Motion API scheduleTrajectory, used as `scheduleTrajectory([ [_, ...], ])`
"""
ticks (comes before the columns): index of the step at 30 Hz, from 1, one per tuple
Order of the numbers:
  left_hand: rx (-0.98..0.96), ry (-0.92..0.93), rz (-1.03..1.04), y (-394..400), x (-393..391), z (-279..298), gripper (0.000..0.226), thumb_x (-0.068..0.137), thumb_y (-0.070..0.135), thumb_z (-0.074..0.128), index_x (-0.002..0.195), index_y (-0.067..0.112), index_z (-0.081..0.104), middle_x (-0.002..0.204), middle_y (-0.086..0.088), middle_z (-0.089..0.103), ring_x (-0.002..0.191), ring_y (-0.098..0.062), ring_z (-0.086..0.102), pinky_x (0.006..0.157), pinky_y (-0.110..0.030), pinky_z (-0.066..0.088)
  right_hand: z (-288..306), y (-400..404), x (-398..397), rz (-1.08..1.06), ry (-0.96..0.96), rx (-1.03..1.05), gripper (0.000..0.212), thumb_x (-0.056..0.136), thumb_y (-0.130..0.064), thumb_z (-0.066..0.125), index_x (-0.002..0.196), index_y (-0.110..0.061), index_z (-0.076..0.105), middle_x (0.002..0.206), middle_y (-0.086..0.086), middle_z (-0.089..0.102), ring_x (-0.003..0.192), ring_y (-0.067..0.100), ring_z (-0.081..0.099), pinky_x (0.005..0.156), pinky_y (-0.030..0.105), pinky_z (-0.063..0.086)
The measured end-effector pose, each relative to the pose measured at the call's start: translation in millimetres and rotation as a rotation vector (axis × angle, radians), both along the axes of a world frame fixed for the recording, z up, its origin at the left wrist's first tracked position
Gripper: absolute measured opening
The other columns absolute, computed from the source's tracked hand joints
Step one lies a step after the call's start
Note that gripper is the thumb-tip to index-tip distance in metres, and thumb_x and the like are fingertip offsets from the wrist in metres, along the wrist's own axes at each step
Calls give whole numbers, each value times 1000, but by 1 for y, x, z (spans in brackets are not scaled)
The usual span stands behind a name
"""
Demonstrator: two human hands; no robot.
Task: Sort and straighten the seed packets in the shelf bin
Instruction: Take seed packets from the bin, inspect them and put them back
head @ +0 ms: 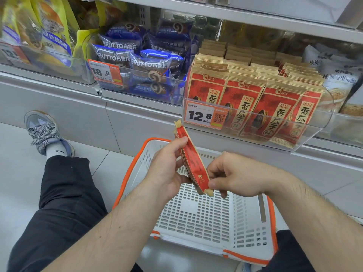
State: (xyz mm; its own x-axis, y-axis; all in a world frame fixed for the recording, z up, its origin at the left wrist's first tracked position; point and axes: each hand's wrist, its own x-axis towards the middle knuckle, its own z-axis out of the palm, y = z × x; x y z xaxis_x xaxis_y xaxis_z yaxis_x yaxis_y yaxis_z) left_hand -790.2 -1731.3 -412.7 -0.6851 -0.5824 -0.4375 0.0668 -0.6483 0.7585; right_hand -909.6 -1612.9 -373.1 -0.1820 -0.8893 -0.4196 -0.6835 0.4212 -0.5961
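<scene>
A red and tan seed packet is held edge-on above the basket, between both hands. My left hand grips its left side, thumb near the top. My right hand pinches its lower end with thumb and fingers. Up to the right, a clear shelf bin holds several rows of the same red seed packets, standing upright and leaning a little to the right. A 12.8 price tag is fixed to the bin's front left.
A white basket with an orange rim sits on the floor under my hands. Left of the seed bin is a clear bin of blue bread packs, then yellow bags. My leg and shoe stretch out at left.
</scene>
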Motion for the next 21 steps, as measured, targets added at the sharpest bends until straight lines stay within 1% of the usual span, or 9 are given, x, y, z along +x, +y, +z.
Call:
scheduleTrajectory([
  [3, -5, 8, 4, 0, -2, -1, 28, 93, 30, 64, 67, 20, 69, 87, -3, 69, 89, -24, 62, 87, -62, 52, 0, 1, -1, -1, -19, -1, 34, 94, -15, 65, 62, -26, 63, 61, -3, 65, 62, 10, 67, 70, 42, 56],
  [5, -7, 13, 9, -1, -2, 0, 33, 93, 31, 62, 63, 21, 70, 84, -3, 67, 86, -22, 61, 76, -51, 53, 1, 1, -1, -20, -78, -21, 24, 92, -14, 68, 68, -21, 68, 65, -2, 67, 64, 13, 68, 71, 45, 58],
  [7, -9, 38, -3, -1, -1, 1, 22, 90, 33, 62, 84, 12, 69, 89, -10, 63, 84, -24, 59, 69, -44, 53, 2, 1, -2, -87, -186, -83, 16, 88, -12, 72, 74, -9, 68, 66, 2, 66, 62, 16, 65, 66, 39, 58],
  [8, 1, 58, -18, -1, 1, 2, 27, 85, 34, 63, 95, 9, 66, 95, -15, 61, 84, -26, 59, 69, -42, 54, 3, 1, -4, -139, -238, -126, 16, 87, -11, 73, 74, -6, 66, 64, 3, 64, 60, 16, 61, 61, 33, 54],
  [11, 36, 122, -72, -1, 4, 5, 45, 74, 39, 61, 105, 6, 64, 104, -22, 61, 88, -32, 61, 82, -44, 54, 0, -1, -9, -357, -338, -233, 26, 79, -26, 78, 80, -9, 59, 64, 1, 57, 57, 15, 52, 57, 30, 40],
  [13, 74, 167, -73, 0, 4, 5, 48, 79, 39, 58, 112, 4, 64, 108, -23, 62, 98, -36, 61, 97, -51, 49, -5, -3, -11, -475, -412, -206, 37, 75, -35, 76, 96, -12, 57, 76, 2, 59, 57, 15, 50, 54, 28, 38],
  [14, 89, 179, -61, 1, 4, 5, 47, 86, 39, 54, 114, 4, 64, 109, -24, 64, 101, -38, 62, 100, -53, 48, -7, -4, -10, -497, -432, -173, 38, 80, -34, 74, 105, -13, 56, 83, 4, 61, 57, 15, 50, 53, 27, 38],
  [17, 111, 171, -66, 1, 3, 1, 53, 102, 43, 38, 120, 2, 66, 117, -25, 69, 109, -40, 67, 93, -52, 54, -12, -5, -6, -513, -455, -153, 32, 89, -26, 70, 114, -15, 54, 82, 7, 64, 55, 15, 51, 52, 28, 37],
  [21, 72, 136, -91, 0, 2, -1, 58, 104, 49, 32, 121, 6, 68, 117, -24, 70, 109, -38, 68, 91, -51, 55, -14, -6, -8, -540, -449, -177, 26, 90, -21, 70, 112, -12, 59, 75, 4, 67, 54, 16, 50, 50, 27, 37],
])
